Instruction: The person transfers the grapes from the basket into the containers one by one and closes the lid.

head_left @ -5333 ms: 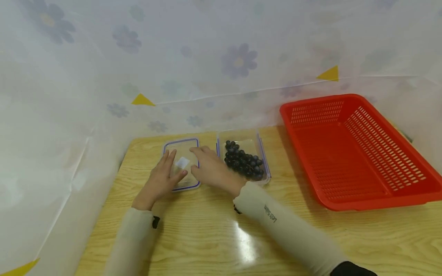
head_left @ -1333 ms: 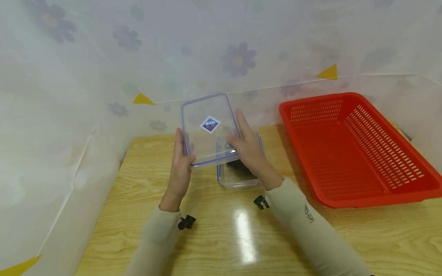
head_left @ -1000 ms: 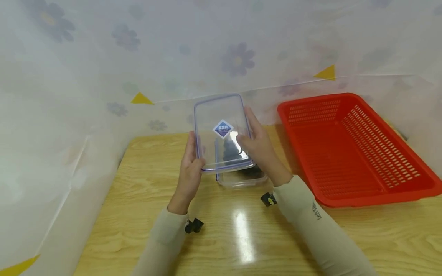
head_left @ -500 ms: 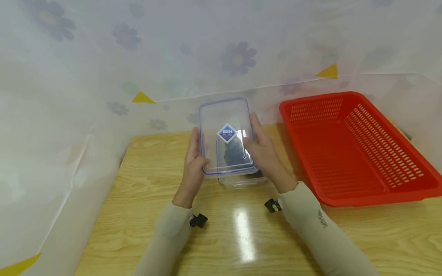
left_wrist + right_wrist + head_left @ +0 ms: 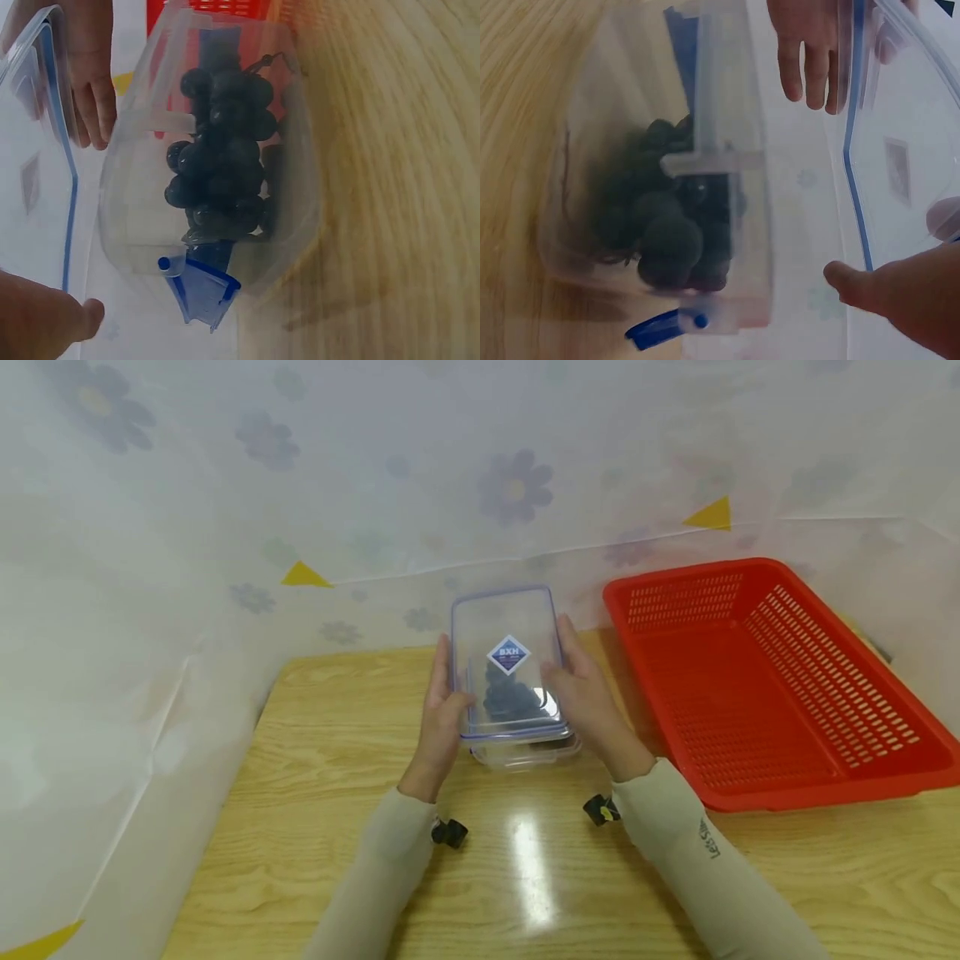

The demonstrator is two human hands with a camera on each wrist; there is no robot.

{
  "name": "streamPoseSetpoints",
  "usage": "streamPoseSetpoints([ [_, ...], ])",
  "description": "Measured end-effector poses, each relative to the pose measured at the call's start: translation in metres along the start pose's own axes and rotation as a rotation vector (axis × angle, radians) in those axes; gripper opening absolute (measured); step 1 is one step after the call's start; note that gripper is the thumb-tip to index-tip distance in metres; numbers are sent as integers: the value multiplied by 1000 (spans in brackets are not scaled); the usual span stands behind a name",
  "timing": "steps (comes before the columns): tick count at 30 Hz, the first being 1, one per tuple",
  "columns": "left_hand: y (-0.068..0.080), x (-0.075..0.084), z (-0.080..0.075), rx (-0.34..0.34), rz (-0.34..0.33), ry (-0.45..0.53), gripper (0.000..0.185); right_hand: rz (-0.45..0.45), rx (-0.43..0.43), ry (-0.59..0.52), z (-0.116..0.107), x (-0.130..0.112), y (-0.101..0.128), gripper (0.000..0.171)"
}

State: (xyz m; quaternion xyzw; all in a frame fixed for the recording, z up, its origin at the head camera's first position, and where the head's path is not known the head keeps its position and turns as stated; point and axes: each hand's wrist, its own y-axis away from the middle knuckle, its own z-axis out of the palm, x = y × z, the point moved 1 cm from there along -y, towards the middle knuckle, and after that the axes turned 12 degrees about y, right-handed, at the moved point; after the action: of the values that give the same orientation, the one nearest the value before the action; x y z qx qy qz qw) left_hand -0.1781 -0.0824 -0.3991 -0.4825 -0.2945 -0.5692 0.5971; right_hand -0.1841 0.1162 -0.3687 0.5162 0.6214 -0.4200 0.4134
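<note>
A clear lid (image 5: 507, 660) with a blue rim is held between both hands above an open clear box (image 5: 534, 750) that stands on the table (image 5: 315, 793). The left hand (image 5: 441, 718) is set against the lid's left edge and the right hand (image 5: 592, 710) against its right edge; on each side the lid is pinched between a thumb on top and fingers (image 5: 810, 56) underneath. The lid is tilted, its far end raised and its near end low over the box's near wall, just above it; whether the two touch cannot be told. A diamond label (image 5: 508, 655) is seen near the lid's middle. Inside the box a bunch of dark grapes (image 5: 221, 161) is lying, seen through the lid from the head view. In the wrist views the lid is seen apart from the box's rim, with a blue clip (image 5: 202, 289) hanging from the box's end wall. A red basket (image 5: 765, 685) is placed on the table to the right of the box, near it. A flowered curtain (image 5: 300, 485) is hung behind the table.
</note>
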Motion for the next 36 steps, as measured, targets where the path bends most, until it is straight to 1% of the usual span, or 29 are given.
streamPoseSetpoints([
  [4,0,-5,2,27,-40,-116,89,25,-2,56,1,7,-1,70],
  [11,0,-17,1,0,-114,-194,86,39,-7,154,3,23,-2,67],
  [20,2,-25,-3,1,-201,-287,85,57,-25,203,8,40,-2,66],
  [25,3,-28,-4,12,-232,-357,84,80,-32,217,10,49,-3,66],
  [31,2,-32,-9,4,-260,-389,84,126,-59,235,13,53,-4,66],
  [36,1,-34,-9,-9,-274,-398,84,152,-75,265,12,54,-4,66],
])
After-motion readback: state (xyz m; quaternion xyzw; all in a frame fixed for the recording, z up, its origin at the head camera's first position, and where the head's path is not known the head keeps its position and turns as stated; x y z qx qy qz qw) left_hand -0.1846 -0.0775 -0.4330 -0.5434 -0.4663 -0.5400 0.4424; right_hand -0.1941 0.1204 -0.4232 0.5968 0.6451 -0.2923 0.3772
